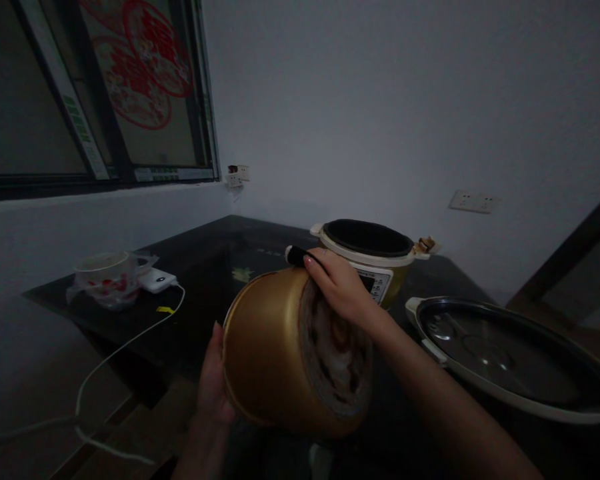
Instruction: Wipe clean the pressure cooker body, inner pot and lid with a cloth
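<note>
A gold-coloured inner pot [265,343] is tipped on its side in front of me, its stained, greyish-brown base [337,353] turned to the right. My left hand [214,380] grips the pot by its rim; most of those fingers are hidden behind it. Above the base, my right hand [337,277] is closed on a small black object with a whitish end [300,257], whose kind I cannot make out. Behind the pot stands a multicooker [395,280], lidless, with a dark opening and a button panel. Its detached lid [500,360] lies at the right.
The black table [200,253] runs back to the wall. At its left are a plastic-wrapped bowl [105,277] and a white device [157,280] with a trailing cable [125,343]. A yellow scrap [165,310] lies nearby. Wall sockets [474,201] are at the right.
</note>
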`<state>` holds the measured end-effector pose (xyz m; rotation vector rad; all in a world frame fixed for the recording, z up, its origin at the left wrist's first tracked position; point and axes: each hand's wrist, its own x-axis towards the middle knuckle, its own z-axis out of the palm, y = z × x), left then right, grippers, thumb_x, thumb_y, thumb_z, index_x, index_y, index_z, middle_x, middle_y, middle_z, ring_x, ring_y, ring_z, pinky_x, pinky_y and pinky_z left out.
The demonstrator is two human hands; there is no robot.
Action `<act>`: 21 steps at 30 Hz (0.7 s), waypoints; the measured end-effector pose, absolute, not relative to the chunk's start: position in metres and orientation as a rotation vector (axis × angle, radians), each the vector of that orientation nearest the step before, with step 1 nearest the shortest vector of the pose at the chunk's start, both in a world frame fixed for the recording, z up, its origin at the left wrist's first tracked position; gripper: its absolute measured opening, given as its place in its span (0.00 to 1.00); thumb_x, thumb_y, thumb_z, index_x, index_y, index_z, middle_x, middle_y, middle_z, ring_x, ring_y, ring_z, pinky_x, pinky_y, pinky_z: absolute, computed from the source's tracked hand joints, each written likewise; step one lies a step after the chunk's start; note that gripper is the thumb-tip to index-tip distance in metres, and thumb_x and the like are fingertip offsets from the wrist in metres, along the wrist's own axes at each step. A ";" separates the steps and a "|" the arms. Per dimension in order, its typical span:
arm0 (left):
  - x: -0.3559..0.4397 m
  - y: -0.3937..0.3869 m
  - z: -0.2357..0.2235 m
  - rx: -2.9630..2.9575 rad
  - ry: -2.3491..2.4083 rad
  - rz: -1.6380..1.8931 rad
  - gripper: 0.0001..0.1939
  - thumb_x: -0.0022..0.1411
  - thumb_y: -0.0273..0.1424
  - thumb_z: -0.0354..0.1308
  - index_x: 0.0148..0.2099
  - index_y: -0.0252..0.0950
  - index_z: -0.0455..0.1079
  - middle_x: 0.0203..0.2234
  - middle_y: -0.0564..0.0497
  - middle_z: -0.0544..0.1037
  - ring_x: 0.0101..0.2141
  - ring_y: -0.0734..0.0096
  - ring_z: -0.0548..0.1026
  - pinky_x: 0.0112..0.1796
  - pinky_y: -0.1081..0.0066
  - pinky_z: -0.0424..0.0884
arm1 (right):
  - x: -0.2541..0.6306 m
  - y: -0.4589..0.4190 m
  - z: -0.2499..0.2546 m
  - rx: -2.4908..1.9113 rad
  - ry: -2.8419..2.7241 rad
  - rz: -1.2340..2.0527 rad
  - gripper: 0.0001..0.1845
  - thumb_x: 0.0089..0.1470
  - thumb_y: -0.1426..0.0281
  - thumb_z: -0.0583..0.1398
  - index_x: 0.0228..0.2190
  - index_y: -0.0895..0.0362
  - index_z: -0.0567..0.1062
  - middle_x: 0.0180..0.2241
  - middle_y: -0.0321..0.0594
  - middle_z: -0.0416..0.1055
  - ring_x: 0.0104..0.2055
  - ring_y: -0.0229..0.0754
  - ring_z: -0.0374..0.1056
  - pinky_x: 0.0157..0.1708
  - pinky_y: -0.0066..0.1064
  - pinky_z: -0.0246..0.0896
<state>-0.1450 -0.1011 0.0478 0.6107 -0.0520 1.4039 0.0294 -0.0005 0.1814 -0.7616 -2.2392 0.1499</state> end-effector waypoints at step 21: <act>-0.175 -0.059 0.043 0.666 0.929 1.516 0.25 0.46 0.44 0.68 0.43 0.32 0.73 0.28 0.48 0.81 0.26 0.66 0.78 0.28 0.71 0.73 | 0.075 -0.021 0.139 -0.857 -2.052 -0.089 0.21 0.62 0.67 0.50 0.54 0.60 0.65 0.55 0.46 0.65 0.57 0.45 0.59 0.57 0.39 0.54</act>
